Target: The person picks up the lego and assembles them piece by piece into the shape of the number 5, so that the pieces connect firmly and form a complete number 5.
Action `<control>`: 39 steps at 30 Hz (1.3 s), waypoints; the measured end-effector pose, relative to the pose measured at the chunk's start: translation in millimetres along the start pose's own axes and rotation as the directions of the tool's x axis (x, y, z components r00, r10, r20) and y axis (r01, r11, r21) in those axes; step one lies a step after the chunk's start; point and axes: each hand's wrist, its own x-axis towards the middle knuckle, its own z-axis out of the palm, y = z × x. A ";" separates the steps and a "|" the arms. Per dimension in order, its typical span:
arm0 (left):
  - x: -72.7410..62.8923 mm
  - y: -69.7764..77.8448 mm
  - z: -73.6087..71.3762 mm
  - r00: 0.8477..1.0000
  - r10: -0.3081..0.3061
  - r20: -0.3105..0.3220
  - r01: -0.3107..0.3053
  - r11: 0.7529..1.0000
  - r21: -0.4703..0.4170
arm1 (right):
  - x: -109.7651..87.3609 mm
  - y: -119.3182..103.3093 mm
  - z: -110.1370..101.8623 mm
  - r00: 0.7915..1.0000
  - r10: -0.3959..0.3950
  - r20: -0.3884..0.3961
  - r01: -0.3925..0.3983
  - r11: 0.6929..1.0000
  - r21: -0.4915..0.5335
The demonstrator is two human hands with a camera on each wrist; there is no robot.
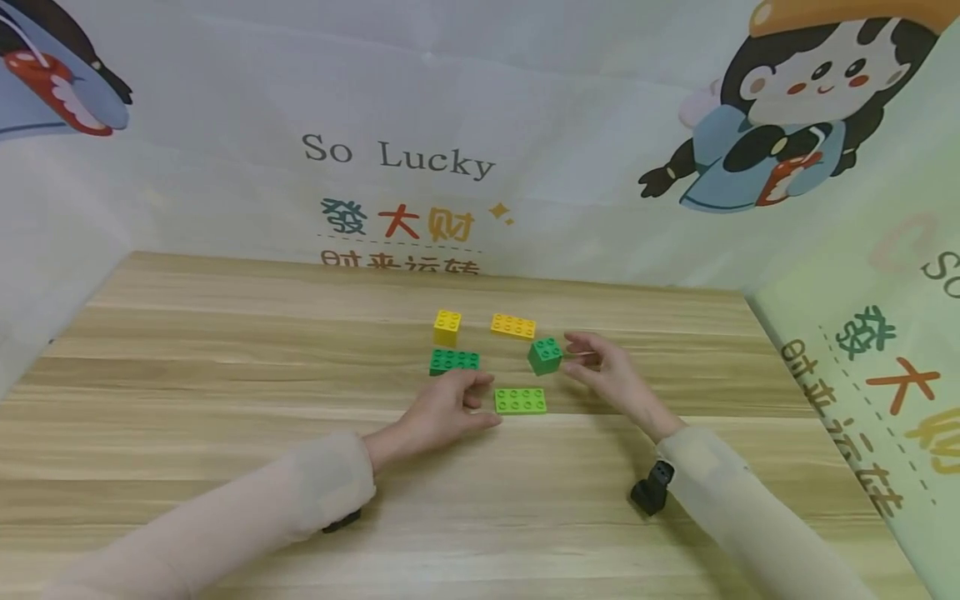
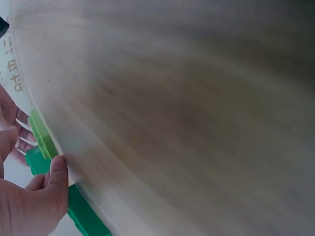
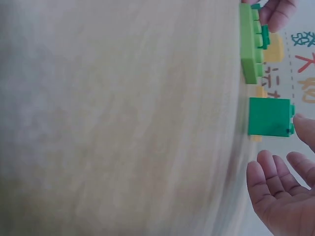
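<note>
My left hand point(image 1: 442, 412) is over the table, fingers loosely bent and holding nothing. It lies between a dark green eight-stud brick point(image 1: 453, 360), whose lower right edge it covers, and a lime green eight-stud brick point(image 1: 521, 402); whether it touches either, I cannot tell. Just right of a tall green four-stud brick point(image 1: 545, 357), my right hand point(image 1: 613, 371) is held with fingers spread apart. In the right wrist view, a gap shows between its fingers point(image 3: 275, 169) and that green brick point(image 3: 269, 117).
Behind the green bricks stand a tall yellow four-stud brick point(image 1: 447, 330) and a flat orange-yellow eight-stud brick point(image 1: 513, 326). The wooden tabletop point(image 1: 225, 350) meets a printed cloth point(image 1: 525, 242) at the back and sides. A black wrist device point(image 1: 651, 490) hangs below the right sleeve.
</note>
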 end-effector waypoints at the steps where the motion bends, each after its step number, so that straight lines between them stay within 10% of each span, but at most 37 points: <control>1: 1.1 0.8 1.7 1.000 -0.003 -0.005 0.003 1.000 0.008 | 1.6 1.2 1.1 1.000 0.000 0.006 0.001 1.000 -0.001; 17: 16.0 5.5 14.2 0.997 0.073 -0.035 -0.064 0.977 0.203 | 19.0 2.2 9.8 0.996 0.035 0.080 -0.032 0.999 -0.038; 39: 16.2 4.5 15.6 0.992 0.125 -0.035 -0.113 0.965 0.237 | 2.9 -5.6 13.1 0.994 0.084 0.062 -0.087 0.996 0.037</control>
